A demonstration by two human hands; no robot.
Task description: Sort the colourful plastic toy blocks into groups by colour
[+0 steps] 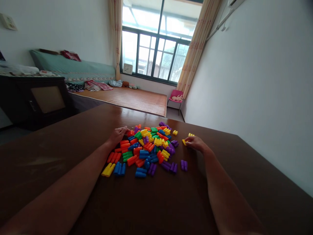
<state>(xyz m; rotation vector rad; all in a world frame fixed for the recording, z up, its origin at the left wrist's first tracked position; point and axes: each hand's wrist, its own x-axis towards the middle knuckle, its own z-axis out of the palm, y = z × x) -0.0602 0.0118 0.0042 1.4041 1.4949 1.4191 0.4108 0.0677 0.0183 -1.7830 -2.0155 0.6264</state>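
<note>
A heap of plastic toy blocks (146, 152), each made of joined rounded tubes in orange, yellow, green, blue and purple, lies on the brown table. My left hand (119, 134) is at the heap's far left edge, fingers bent together against an orange block (131, 133); the thumb is mostly hidden. To the right of the heap, my right hand (195, 143) pinches a yellow block (184, 142) low over the table. Just beyond those fingers lies another yellow block (191, 134). A purple block (184, 165) sits apart, nearer to me.
The dark, glossy table (156, 202) stretches under both arms. Past its far edge stand a mat-covered bed (137, 99) and a pink chair (175, 95) with a doll on it. A dark cabinet (17, 98) is at the left, a white wall (256, 75) at the right.
</note>
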